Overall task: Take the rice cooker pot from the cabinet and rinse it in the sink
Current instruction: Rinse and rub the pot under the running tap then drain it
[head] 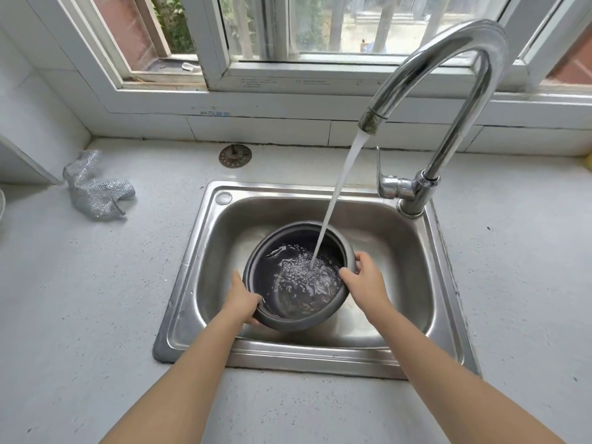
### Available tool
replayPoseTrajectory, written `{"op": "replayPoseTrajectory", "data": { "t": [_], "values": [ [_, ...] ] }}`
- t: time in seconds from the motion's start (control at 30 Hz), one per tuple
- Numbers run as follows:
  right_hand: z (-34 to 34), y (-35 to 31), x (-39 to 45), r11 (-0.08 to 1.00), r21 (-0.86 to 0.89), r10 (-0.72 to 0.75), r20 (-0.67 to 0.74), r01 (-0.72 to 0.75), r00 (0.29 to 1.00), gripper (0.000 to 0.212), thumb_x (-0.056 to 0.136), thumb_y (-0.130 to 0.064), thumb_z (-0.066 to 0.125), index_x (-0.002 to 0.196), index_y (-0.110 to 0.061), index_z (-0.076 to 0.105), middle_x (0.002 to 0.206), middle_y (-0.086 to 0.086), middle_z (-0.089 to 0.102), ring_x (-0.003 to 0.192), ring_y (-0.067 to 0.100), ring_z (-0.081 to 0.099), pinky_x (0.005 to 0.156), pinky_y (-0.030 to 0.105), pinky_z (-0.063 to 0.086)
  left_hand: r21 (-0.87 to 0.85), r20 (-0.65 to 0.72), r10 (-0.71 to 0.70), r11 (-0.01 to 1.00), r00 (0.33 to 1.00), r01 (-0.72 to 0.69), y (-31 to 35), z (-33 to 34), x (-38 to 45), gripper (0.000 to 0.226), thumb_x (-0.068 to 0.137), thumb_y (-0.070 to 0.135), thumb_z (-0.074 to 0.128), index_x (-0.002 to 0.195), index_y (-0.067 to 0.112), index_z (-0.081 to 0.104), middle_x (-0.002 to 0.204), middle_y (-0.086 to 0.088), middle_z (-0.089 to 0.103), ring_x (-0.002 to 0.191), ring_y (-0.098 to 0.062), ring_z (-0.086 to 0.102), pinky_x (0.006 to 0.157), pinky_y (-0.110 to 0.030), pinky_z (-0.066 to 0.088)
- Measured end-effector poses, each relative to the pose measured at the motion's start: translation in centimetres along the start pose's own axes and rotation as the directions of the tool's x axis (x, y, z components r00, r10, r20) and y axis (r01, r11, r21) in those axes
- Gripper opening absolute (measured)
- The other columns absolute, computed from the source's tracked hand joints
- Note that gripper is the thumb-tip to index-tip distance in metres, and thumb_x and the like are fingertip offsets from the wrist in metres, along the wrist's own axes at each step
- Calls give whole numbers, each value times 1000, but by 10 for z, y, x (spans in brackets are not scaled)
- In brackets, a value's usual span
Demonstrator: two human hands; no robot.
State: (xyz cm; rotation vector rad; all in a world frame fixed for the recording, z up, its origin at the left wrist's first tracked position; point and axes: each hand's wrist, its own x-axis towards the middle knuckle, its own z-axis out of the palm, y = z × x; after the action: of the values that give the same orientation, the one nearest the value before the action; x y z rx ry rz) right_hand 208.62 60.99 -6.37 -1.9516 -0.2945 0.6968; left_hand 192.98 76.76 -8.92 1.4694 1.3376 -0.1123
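Now both hands grasp the rice cooker pot in the sink at frame centre: left hand, right hand on its rim, under the faucet stream.

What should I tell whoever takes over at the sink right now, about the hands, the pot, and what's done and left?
Left hand: grips the near-left rim of the dark round metal rice cooker pot.
Right hand: grips the right rim, fingers curled over the edge.
Pot: held in the stainless steel sink, tilted toward the person, partly filled.
Curved chrome faucet: running, its stream of water landing inside the pot.
Done: pot out of the cabinet, rinsing under way.
Left: probably swirl, pour out, shut off the water.
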Motion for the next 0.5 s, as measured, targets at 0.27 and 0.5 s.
{"op": "replayPoseTrajectory", "data": {
  "t": [0.27, 0.5],
  "values": [
    [-2, -24, 0, 996, -47, -83, -43, 81, 996, 7, 81, -15, 55, 87, -11, 53, 73, 3, 55, 65, 15, 48, 54, 26, 35, -121, 113, -26, 992, 993, 39, -7, 10, 10, 36, 87, -8, 48, 113, 14, 59, 73, -11, 53, 44, -19, 43, 33, -19, 37],
    [-6, -27, 9, 997, -35, -68, 6, 68, 998, 27, 92, -24, 47, 97, 0, 55, 85, 5, 52, 80, 16, 48, 69, 33, 35, -184, 101, -1, 983, 995, 20, -1, 5, 7, 13, 90, -1, 50, 84, 6, 60, 74, -12, 54, 48, -23, 50, 33, -21, 46]
  ]
}}
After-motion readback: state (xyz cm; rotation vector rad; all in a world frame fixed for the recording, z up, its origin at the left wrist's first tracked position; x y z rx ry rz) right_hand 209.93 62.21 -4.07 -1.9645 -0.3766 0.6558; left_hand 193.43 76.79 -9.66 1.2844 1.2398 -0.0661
